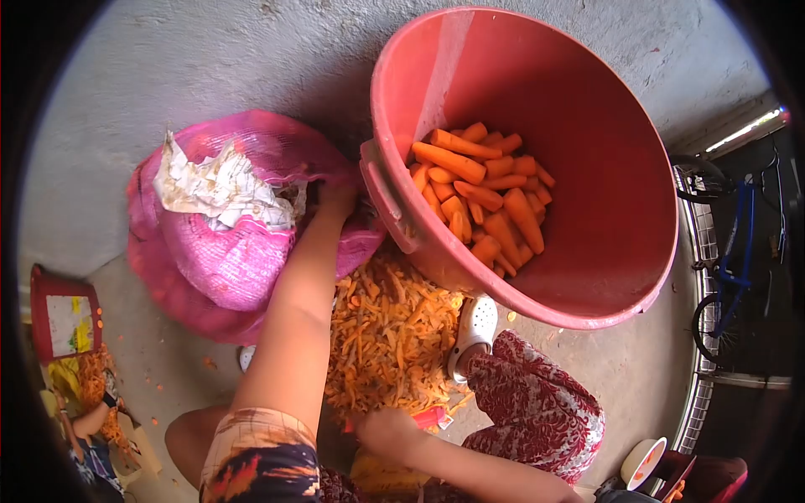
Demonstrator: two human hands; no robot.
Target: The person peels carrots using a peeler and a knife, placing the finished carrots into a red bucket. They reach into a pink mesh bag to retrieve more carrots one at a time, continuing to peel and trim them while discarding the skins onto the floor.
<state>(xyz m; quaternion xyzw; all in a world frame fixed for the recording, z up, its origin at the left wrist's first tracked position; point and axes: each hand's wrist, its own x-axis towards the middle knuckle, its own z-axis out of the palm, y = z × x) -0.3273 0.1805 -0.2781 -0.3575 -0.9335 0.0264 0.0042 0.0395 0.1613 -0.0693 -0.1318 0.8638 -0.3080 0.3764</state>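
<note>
My left arm reaches up to a pink mesh sack (222,260), and my left hand (335,199) is in its opening, with the fingers hidden inside. White crumpled material (222,184) lies at the sack's mouth. Low in the view, my right hand (387,432) is closed on a red object (429,417), partly covered, whose kind I cannot make out. Just above that hand spreads a heap of orange peelings (390,335). A large red tub (587,168) at the upper right holds several peeled carrots (503,218).
A white clog (478,327) on a foot stands between heap and tub. At the far left are a red bucket (65,314) and another person's arm (88,419) near more peelings. A white bowl (644,463) is at lower right, a blue bicycle (738,251) at the right.
</note>
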